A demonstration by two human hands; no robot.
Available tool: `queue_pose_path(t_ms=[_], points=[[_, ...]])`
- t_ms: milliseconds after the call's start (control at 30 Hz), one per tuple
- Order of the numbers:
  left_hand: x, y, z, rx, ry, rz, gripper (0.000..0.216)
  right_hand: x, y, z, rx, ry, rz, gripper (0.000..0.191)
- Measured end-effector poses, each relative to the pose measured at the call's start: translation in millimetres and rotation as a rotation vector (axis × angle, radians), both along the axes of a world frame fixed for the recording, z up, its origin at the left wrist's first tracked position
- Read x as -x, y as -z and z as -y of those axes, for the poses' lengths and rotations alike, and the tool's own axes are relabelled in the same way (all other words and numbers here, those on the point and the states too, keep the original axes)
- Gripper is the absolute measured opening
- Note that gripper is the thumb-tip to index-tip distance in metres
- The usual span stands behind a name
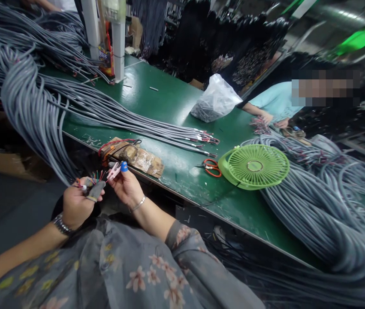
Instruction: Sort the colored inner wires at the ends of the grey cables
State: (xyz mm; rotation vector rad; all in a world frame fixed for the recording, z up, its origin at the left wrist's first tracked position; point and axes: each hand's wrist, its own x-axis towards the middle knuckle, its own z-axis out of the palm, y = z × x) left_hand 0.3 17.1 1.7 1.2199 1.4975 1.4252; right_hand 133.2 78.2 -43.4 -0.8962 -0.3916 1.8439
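Gripping wires (98, 175) in the left hand (77, 205), a pink tool (114, 171) in the right hand (128, 189)

Closed on both sides: pinching the fanned, coloured wires near the fingertips on the left, clasping the pink tool between thumb and fingers on the right. Brought close together, with wires reaching toward the tool; too small to tell whether touching, and perhaps not a tool but a clip. Wearing a grey cover (96, 191) on one left digit and a blue cap (124, 166) on one right. Held just off the near edge of the table (169, 103), above the lap.

Just past the hands, on that edge, a wood block (152, 165) with a cord (121, 147) across it. Behind it, a row of grey cables (143, 123) with stripped ends pointing right. Draped over the edge at left, more cables (29, 98), hanging down toward the left hand. Farther right, orange-handled scissors (215, 173) just beside a green fan (254, 166), then a heap of cables (314, 214). Beyond, a plastic bag (216, 98) and, across the table, a co-worker's hands (266, 118) at a bunch of wire ends (259, 125).
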Motion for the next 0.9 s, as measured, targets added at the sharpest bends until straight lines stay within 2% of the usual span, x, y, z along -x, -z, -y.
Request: queue_pose_path(t_ms=[233, 333, 467, 567, 633, 733, 900], points=[[13, 17.9, 1, 0.02, 0.047, -0.036, 0.019, -6, 9.8, 3, 0.087, -0.082, -0.068, 0.06], [18, 21.4, 5, 0.095, 0.088, 0.053, 0.024, -14, 16.2, 6, 0.115, -0.09, -0.039, 0.059], [17, 21.4, 6, 0.246, 0.217, 0.227, 0.034, -22, 24.2, 11, 0.076, -0.076, 0.036, 0.048], [12, 21.1, 6, 0.283, 0.217, 0.332, 0.044, -27, 29.7, 18, -0.018, -0.043, 0.174, 0.046], [11, 23.4, 7, 0.308, 0.192, 0.327, 0.045, -31, 31.4, 24, -0.115, -0.042, 0.295, 0.047], [10, 32.3, 10, 0.367, 0.214, 0.215, 0.035, -38, 28.6, 37, -0.305, -0.074, 0.459, 0.048], [8, 50.8, 20, 0.407, 0.388, -0.047, 0.013, -41, 14.4, 59, -0.554, -0.236, 0.622, 0.049]])
